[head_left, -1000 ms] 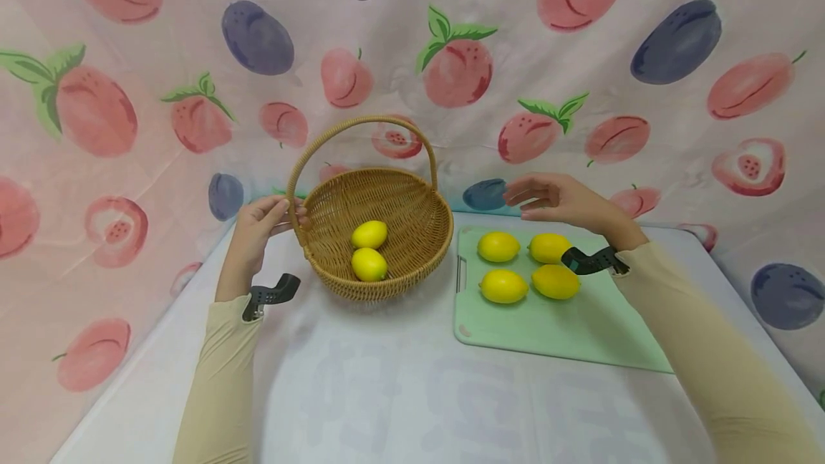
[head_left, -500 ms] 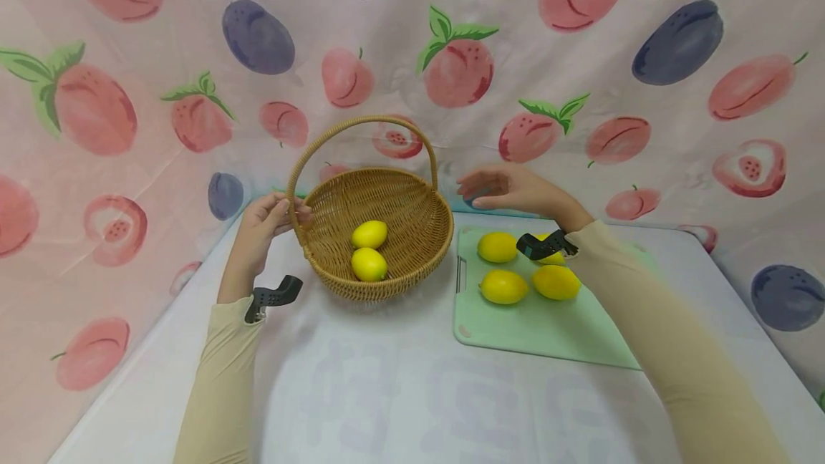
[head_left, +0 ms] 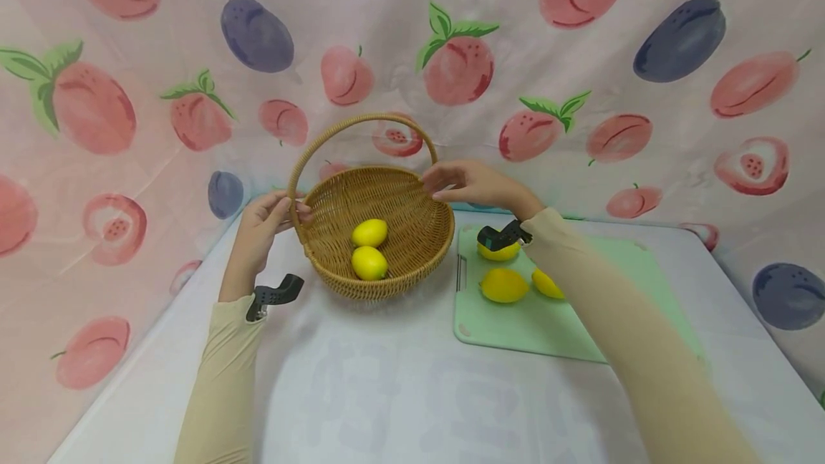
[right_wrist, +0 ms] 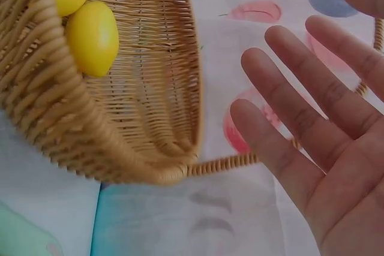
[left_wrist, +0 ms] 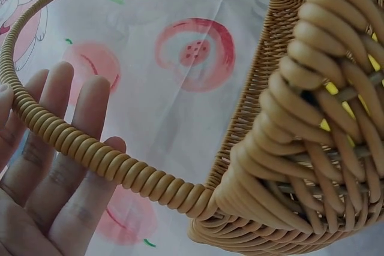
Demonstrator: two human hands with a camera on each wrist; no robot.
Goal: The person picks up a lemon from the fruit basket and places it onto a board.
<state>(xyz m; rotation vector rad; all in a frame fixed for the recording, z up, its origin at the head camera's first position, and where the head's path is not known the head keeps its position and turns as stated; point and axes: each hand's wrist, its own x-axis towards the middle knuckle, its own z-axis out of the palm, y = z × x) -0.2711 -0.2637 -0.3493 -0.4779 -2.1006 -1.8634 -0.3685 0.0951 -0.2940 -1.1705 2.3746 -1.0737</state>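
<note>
A round, light-brown woven wicker basket (head_left: pixel 412 220) stood on the white-covered desk (head_left: pixel 361 385), with two yellow oval lemons (head_left: pixel 369 263) in its bowl. The left hand (head_left: pixel 263 226) was set at the left side of the coiled, arched wicker handle (left_wrist: pixel 150 184), fingers loosely extended behind it, thumb on the near side, not wrapped round it. The right hand (head_left: pixel 478 186) had its fingers extended and gripped nothing, beside the handle's right base; contact could not be confirmed. At least three more lemons (head_left: pixel 504 285) lay on a pale-green rectangular cutting board (head_left: pixel 509 328). The step in hand appeared to be securing the basket from both sides; the next move seemingly called for closing the right fingers on handle or rim
</note>
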